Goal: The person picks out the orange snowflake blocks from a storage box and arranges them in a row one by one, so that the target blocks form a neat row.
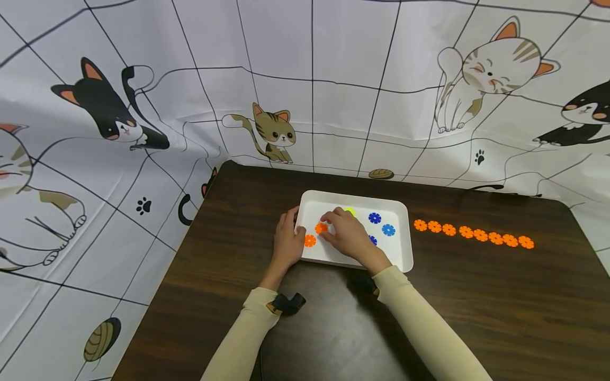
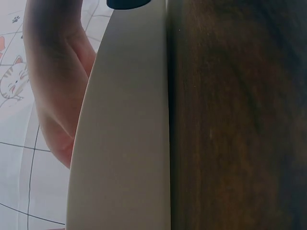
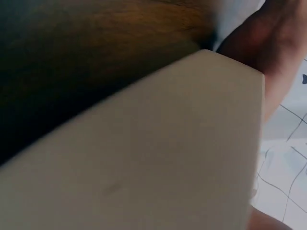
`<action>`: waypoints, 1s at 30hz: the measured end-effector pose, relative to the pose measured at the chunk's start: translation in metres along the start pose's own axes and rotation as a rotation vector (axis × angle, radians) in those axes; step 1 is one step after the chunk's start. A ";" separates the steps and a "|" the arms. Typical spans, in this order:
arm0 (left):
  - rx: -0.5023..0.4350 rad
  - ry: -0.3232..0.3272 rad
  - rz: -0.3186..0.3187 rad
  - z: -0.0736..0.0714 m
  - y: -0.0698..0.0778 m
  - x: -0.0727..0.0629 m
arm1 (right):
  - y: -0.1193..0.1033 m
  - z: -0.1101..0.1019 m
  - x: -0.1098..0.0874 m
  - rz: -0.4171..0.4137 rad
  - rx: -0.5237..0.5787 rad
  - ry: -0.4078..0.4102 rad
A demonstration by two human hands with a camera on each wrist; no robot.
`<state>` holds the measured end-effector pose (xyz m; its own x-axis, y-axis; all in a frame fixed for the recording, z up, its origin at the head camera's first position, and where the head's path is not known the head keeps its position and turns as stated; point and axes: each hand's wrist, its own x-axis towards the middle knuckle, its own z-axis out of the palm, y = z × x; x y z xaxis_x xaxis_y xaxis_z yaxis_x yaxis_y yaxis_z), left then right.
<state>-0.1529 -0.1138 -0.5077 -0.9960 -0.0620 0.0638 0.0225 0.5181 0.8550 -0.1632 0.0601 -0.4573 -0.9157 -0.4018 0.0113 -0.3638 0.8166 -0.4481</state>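
Note:
A white tray holds flower-shaped plastic discs: an orange disc, a second orange disc, a yellow-green disc and blue ones, such as a dark blue disc and a lighter blue disc. My left hand grips the tray's left side, thumb at the rim and fingers along the outside. Over the tray, my right hand has its thumb and forefinger spread apart beside the second orange disc. A red-orange bit shows under that hand, mostly hidden. Both wrist views mainly show the tray's outer wall.
Several orange discs lie in a row on the dark wooden table, right of the tray. A white curtain with cat drawings hangs behind the table and along its left side.

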 end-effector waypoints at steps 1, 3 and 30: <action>0.001 -0.001 -0.001 0.000 0.000 0.000 | 0.000 0.001 0.001 0.010 -0.006 -0.009; 0.004 -0.003 0.000 0.001 0.000 0.000 | 0.000 0.004 0.002 0.035 -0.013 -0.027; 0.015 0.004 -0.014 0.002 0.000 0.001 | 0.004 0.020 0.008 -0.011 -0.022 0.052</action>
<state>-0.1539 -0.1125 -0.5089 -0.9959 -0.0726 0.0540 0.0074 0.5298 0.8481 -0.1686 0.0512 -0.4770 -0.9191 -0.3889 0.0630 -0.3769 0.8216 -0.4277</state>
